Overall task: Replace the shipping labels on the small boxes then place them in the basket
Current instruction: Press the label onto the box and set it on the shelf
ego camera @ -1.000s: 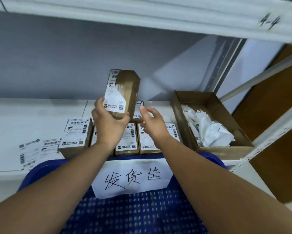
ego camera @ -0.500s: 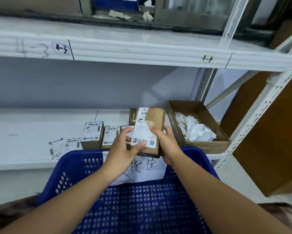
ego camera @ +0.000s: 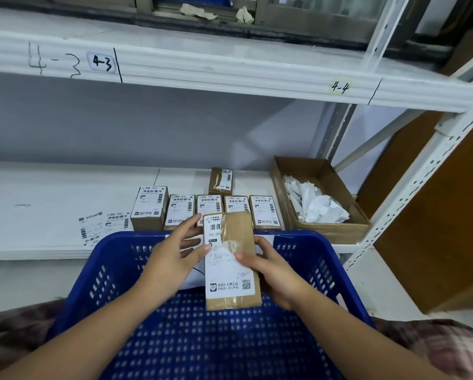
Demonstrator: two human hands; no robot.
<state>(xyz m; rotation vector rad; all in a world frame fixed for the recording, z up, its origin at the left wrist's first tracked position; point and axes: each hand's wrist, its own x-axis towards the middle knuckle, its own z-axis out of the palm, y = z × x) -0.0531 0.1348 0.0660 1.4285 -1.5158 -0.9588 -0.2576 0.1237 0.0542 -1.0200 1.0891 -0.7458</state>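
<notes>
A white shelf [ego camera: 52,212] is stretching out beyond both hands, carrying everything that is not being held. Directly beneath the hands, a blue perforated basket [ego camera: 325,270] is sitting with its far rim against the shelf edge. Beyond and to the outer side of the right hand, an open cardboard box [ego camera: 336,229] is resting on the shelf, holding crumpled white paper scraps [ego camera: 317,204]. Just past the fingertips of both hands, a row of small labelled boxes [ego camera: 180,212] is lying along the shelf front, with one more box [ego camera: 221,181] sitting behind the row. Farther out to the left of the left hand, loose labels [ego camera: 104,223] are lying flat on the shelf.

Between the two hands, a small brown taped box [ego camera: 238,234] is being held above the basket, its long side running away from the person, a white shipping label [ego camera: 228,275] covering much of its top face. The right hand [ego camera: 276,275] is gripping the box along its right edge, thumb pressing on the label. The left hand [ego camera: 175,256] is resting against the box's left edge, fingers spread and thumb touching the label.
</notes>
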